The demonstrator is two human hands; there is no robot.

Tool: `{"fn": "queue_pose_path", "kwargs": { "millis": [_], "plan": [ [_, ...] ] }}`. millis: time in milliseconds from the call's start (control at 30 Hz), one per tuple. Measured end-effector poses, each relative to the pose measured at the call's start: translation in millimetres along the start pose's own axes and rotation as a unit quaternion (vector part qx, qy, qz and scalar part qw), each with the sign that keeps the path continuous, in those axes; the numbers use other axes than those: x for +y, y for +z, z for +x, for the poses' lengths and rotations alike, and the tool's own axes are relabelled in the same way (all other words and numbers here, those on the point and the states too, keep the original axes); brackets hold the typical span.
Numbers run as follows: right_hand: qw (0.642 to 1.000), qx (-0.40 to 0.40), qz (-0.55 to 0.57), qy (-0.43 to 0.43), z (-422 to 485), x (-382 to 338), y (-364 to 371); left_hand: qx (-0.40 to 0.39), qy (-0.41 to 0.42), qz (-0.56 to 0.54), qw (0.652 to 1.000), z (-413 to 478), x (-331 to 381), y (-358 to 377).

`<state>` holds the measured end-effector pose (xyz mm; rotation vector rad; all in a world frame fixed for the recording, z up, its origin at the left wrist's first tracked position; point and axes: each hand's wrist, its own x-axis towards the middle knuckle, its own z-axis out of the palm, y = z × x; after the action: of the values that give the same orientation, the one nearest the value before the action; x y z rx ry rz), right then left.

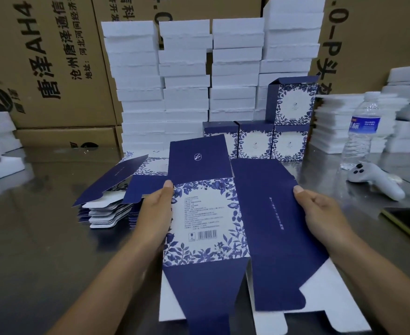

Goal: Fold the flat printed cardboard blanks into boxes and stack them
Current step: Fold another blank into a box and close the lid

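Both hands hold one printed blank (206, 213) over the steel table (30, 238). It's opened partway, flaps loose.
- left hand (158, 209): pinches the left edge, thumb on the floral panel, fingers hidden underneath
- right hand (320, 211): same pinch on the right edge of the navy panel
- floral panel: barcode and a fragile-glass symbol; the text block is too small to read
- navy panel: one line of pale characters, illegible
- top flap: small white logo

Stack of flat blanks (107, 209) just left of the held one. Three folded boxes (254, 141) in a row behind, and a fourth box (293, 102) on the rightmost with its lid flap up. White foam stacks (187, 76) at the back.

Brown carton (42, 56) reads "唐泽 AH4", "地址:". Water bottle (361, 131) with a blue label at right, white controller (373, 180) lying beside it.
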<state>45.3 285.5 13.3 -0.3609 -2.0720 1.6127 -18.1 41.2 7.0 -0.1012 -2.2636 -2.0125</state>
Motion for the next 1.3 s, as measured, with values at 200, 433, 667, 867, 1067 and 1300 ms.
{"fn": "queue_pose_path", "kwargs": {
  "millis": [200,433,667,867,1067,1300],
  "plan": [
    [0.999,0.024,0.026,0.01,5.3,6.0,-1.5,0.019,0.053,0.026,0.998,-4.1,-0.3,4.0],
    [0.998,-0.004,0.061,0.02,3.4,4.2,3.7,0.04,0.05,-0.011,0.998,0.7,-2.4,-1.0],
    [0.999,-0.015,0.04,-0.014,7.1,6.8,-0.9,0.043,0.016,-0.055,0.997,0.1,-0.4,1.4],
    [0.999,0.029,0.037,-0.019,9.2,6.9,-4.8,0.035,0.014,-0.039,0.999,0.6,-0.4,7.3],
    [0.995,-0.015,0.094,0.023,9.1,12.1,-0.8,0.063,0.046,0.0,0.997,6.7,-4.8,-0.9],
    [0.998,-0.049,0.043,0.005,7.5,11.5,0.1,0.073,0.014,-0.029,0.997,8.2,-5.0,-5.2]
  ]
}}
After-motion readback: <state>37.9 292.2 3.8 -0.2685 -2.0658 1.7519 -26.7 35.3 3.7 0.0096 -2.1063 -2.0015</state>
